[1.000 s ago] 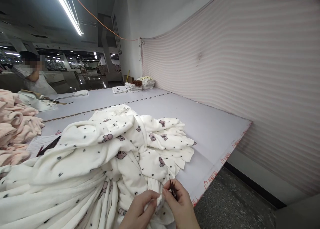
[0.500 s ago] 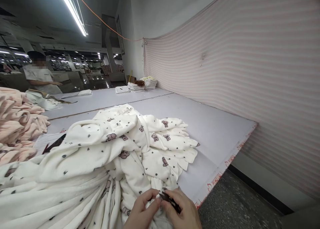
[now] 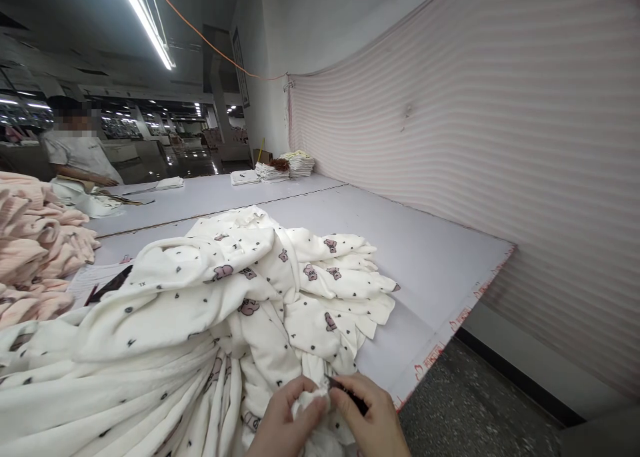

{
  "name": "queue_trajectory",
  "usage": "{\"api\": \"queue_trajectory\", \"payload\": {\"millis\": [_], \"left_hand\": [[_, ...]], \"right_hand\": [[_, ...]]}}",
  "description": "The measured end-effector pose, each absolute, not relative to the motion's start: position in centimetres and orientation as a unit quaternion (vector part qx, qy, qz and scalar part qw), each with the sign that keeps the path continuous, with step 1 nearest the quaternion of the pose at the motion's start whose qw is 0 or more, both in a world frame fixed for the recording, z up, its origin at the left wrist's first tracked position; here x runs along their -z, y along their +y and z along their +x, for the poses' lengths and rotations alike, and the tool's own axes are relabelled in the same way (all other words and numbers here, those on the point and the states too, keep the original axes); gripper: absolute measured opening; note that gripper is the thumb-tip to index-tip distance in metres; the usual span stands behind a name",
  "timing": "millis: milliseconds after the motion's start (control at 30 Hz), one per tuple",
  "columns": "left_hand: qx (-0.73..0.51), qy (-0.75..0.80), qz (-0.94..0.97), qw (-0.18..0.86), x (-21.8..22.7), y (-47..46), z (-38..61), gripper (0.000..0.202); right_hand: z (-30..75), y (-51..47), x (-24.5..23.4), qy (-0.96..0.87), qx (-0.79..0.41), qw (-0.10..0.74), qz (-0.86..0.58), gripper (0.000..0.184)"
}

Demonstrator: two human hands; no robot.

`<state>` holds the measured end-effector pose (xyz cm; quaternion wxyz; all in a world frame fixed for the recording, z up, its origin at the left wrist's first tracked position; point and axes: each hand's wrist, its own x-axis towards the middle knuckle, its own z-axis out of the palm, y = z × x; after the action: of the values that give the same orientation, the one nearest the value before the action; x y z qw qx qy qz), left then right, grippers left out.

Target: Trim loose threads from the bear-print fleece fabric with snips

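A heap of white fleece garments point(image 3: 200, 310) printed with small pink and dark figures lies on the grey table point(image 3: 425, 257). At the bottom edge my left hand point(image 3: 283, 424) pinches a bit of the white fabric point(image 3: 307, 400). My right hand point(image 3: 373, 420) is closed round small dark thread snips point(image 3: 345, 392), whose tip touches that pinched fabric.
A pile of pink fleece garments point(image 3: 35, 244) sits at the left. Another person point(image 3: 75, 157) works at the far left end of the table. Folded stacks point(image 3: 283, 167) stand at the back. A striped cloth wall point(image 3: 475, 144) runs along the right; the table edge point(image 3: 450, 327) drops to the floor.
The snips swung from pointing upward to lying almost flat against the fabric. Both hands stayed at the same spot. The person at the far left shifted a little.
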<state>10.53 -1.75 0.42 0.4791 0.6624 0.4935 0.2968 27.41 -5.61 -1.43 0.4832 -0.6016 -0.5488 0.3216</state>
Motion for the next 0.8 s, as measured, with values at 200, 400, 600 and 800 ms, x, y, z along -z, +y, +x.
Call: {"api": "queue_trajectory", "payload": {"millis": [200,400,600,800], "left_hand": [[-0.340,0.351,0.838,0.245,1.3,-1.7,9.5,0.030],[-0.319,0.465,0.711,0.420,-0.4,0.5,9.6,0.034],[-0.247,0.436,0.732,0.461,-1.2,2.4,11.8,0.015],[-0.306,0.453,0.746,0.380,0.8,0.9,10.9,0.013]], "right_hand": [[31.2,-1.1,4.9,-0.463,-0.258,0.481,-0.698,0.041],[29.9,-0.3,4.9,-0.504,-0.274,0.518,-0.634,0.022],[27.6,-4.1,3.6,-0.532,-0.361,0.550,-0.533,0.022],[27.8,-3.1,4.7,-0.451,-0.340,0.544,-0.621,0.024]]}}
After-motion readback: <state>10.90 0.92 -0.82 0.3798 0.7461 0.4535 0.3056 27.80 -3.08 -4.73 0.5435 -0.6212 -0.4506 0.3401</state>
